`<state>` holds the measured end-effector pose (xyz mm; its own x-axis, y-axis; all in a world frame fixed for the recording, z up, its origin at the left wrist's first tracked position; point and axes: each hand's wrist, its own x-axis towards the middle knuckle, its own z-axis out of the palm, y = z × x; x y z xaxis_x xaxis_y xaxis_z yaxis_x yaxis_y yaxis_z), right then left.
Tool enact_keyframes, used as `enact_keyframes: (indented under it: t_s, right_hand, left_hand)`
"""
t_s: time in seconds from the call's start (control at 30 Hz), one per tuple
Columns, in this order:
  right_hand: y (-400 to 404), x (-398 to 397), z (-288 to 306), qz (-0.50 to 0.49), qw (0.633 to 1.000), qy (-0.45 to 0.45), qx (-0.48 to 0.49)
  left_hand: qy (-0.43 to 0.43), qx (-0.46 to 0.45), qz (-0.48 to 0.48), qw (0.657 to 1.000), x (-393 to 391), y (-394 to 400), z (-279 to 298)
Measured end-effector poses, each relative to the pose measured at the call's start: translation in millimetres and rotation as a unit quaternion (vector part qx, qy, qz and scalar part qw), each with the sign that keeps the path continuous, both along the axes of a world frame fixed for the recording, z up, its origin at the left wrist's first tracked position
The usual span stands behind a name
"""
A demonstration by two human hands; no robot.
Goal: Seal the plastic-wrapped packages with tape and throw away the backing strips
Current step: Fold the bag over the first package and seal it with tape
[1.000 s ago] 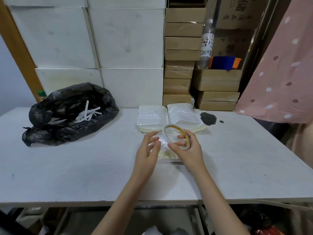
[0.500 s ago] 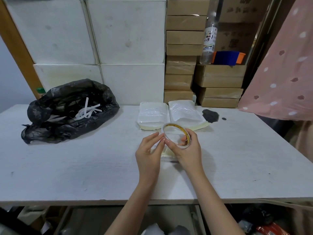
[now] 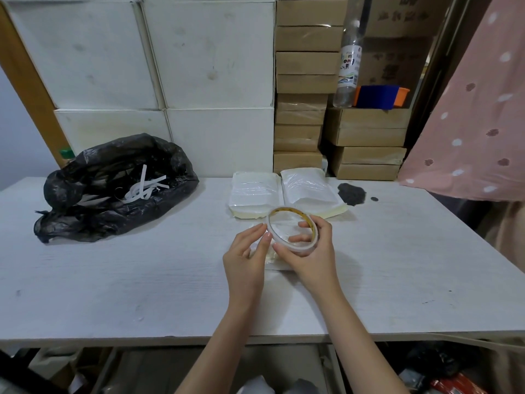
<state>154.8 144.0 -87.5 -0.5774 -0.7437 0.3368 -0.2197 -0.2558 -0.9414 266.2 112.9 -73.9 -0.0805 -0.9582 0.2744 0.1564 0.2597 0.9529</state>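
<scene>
We hold the tape roll (image 3: 292, 230) above the white table (image 3: 113, 280), tilted so its open ring faces us. Our right hand (image 3: 309, 253) grasps it, fingers curled through the ring and the thumb on the outer rim. Our left hand (image 3: 246, 258) is closed on nothing, but its fingertips (image 3: 266, 237) press against the left edge of the roll. Directly under both hands lies a plastic-wrapped package (image 3: 268, 255), mostly hidden. Just beyond the roll, two more wrapped packages (image 3: 284, 193) lie side by side, touching each other, near the table's far edge. Well to the left sits a crumpled black bag (image 3: 113, 191) with white backing strips (image 3: 145, 189) lying in its mouth. Behind the table stand white boxes (image 3: 199, 66) and stacked cardboard boxes (image 3: 306, 81); a clear bottle (image 3: 348, 69) stands on one stack.
</scene>
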Motion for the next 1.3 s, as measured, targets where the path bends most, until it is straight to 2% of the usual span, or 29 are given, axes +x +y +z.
enact_keyframes:
  t_s: [0.13, 0.4, 0.6, 0.9, 1.1, 1.3]
  right_hand:
    - [1, 2, 1, 0.002, 1.0, -0.012, -0.009]
    - [4, 4, 8, 0.043, 0.991, -0.087, -0.09]
    - [-2, 4, 0, 0.006, 0.994, -0.063, -0.088]
    - [-8, 14, 0, -0.048, 0.999, 0.005, 0.01]
    - [-7, 17, 2, -0.066, 0.995, 0.039, 0.068]
    - [-8, 17, 2, -0.076, 0.993, 0.053, 0.071]
  left_hand:
    - [0.01, 0.018, 0.01, 1.0, 1, -1, 0]
    - [-0.022, 0.024, -0.022, 0.999, 4, -3, 0]
    - [-0.057, 0.043, -0.072, 0.995, 18, -18, 5]
    - [-0.084, 0.127, -0.108, 0.982, 32, -31, 0]
    - [-0.095, 0.104, -0.086, 0.986, 37, -31, -5]
    - [-0.12, 0.103, -0.092, 0.983, 38, -37, -3]
